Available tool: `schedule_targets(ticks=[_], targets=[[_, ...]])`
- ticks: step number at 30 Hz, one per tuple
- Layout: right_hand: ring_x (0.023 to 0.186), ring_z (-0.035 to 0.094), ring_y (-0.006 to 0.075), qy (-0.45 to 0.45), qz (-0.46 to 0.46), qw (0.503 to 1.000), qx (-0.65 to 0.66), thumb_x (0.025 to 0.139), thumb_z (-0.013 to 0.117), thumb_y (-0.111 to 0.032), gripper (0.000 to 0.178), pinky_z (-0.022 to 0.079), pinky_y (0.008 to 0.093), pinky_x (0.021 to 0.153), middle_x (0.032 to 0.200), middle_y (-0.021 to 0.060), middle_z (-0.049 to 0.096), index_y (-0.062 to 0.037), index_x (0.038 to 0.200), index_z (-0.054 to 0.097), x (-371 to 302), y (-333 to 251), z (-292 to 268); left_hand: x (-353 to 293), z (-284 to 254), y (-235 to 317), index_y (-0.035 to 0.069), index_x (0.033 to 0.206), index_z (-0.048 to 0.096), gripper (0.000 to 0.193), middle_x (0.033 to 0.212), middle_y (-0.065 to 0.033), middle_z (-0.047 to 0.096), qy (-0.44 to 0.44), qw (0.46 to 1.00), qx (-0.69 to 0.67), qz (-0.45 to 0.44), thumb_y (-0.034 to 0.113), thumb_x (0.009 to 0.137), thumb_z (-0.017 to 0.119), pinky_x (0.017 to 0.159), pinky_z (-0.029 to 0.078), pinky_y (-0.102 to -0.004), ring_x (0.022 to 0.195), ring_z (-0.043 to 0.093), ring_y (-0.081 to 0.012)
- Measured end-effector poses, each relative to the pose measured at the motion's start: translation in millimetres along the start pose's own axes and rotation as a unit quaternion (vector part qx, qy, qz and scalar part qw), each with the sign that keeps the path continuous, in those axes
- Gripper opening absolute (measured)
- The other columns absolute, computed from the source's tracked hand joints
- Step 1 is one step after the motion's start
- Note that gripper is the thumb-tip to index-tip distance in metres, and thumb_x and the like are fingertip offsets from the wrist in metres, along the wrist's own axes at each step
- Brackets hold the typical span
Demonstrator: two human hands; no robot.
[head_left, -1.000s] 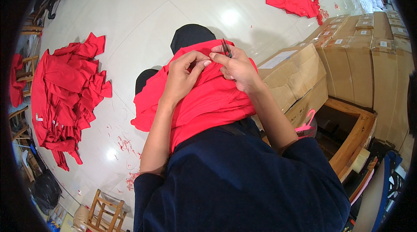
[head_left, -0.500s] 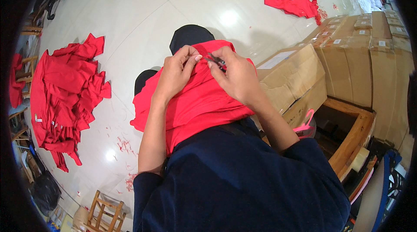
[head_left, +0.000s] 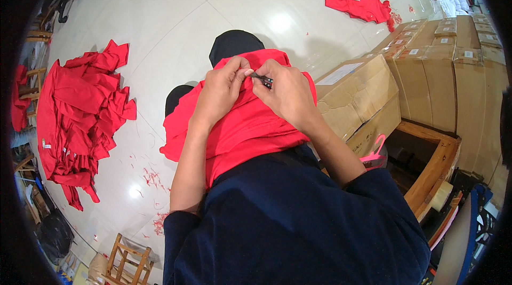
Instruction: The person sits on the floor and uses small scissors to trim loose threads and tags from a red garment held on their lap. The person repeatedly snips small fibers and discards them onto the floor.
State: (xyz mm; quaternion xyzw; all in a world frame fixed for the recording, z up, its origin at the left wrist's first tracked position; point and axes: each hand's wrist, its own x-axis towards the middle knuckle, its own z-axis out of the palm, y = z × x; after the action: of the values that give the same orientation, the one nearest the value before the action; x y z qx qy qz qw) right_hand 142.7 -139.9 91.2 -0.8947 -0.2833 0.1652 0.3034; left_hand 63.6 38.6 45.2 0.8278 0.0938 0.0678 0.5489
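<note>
A red garment (head_left: 240,130) lies bunched across my lap. Over its far part my left hand (head_left: 218,90) is closed, thumb and fingertips pinching the red cloth. My right hand (head_left: 290,93) grips small dark thread snips (head_left: 263,80), their tip pointing left at the pinched spot. The fingertips of both hands almost meet there. Whether a thread lies between the blades is too small to tell.
A heap of red garments (head_left: 80,119) covers the floor at left, with red thread scraps (head_left: 153,178) nearby. Another red garment (head_left: 360,2) lies far right. Cardboard boxes (head_left: 426,82), a wooden frame (head_left: 432,167) and a pink hook (head_left: 378,149) stand at right; a wooden stool (head_left: 129,261) stands lower left.
My right hand has tilted and the snips have closed up, their tip now meeting my left fingertips. My left hand has shifted slightly right. The rest stays as it was.
</note>
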Motion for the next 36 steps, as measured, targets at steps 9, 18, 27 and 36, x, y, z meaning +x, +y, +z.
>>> schedule_targets(ticks=[9,18,27,36], targets=[[0.083,0.079,0.0430,-0.001,0.004,1.000,0.015,0.098,0.079,-0.026,0.025,0.061,0.0553,0.076,0.086,0.0216,0.079,-0.0027,0.104,0.075,-4.3,0.1,1.0,-4.4,2.4,0.8,0.001,0.112,0.068,0.011,0.079,-0.0139,0.051,0.004,1.000,-0.002,0.014,0.012,0.113,0.067,0.062,0.044,-0.0318,0.067,0.044,-0.0147],[0.083,0.079,0.0424,0.014,0.007,0.999,0.041,0.098,0.080,-0.028,0.026,0.061,0.0542,0.076,0.087,0.0211,0.079,-0.0030,0.103,0.075,-8.0,2.9,0.1,-4.3,1.7,-4.7,0.002,0.117,0.068,0.013,0.079,-0.0172,0.060,0.006,1.000,-0.011,0.007,0.015,0.114,0.069,0.065,0.049,-0.0386,0.066,0.053,-0.0264],[0.082,0.078,0.0429,0.003,0.013,0.999,0.043,0.097,0.080,-0.027,0.025,0.060,0.0544,0.075,0.086,0.0208,0.079,-0.0028,0.101,0.075,-8.4,0.5,-1.8,-6.2,2.6,1.8,0.001,0.110,0.066,0.007,0.080,-0.0126,0.052,0.015,0.999,-0.012,0.026,0.007,0.112,0.067,0.063,0.043,-0.0307,0.068,0.045,-0.0143],[0.081,0.079,0.0413,0.001,0.030,0.999,0.035,0.096,0.081,-0.027,0.025,0.061,0.0539,0.074,0.086,0.0195,0.080,-0.0030,0.101,0.075,-11.9,-3.5,-6.1,-6.6,3.3,2.6,0.000,0.110,0.066,0.008,0.081,-0.0138,0.055,0.015,0.999,-0.019,0.027,0.008,0.112,0.067,0.063,0.044,-0.0317,0.068,0.046,-0.0161]])
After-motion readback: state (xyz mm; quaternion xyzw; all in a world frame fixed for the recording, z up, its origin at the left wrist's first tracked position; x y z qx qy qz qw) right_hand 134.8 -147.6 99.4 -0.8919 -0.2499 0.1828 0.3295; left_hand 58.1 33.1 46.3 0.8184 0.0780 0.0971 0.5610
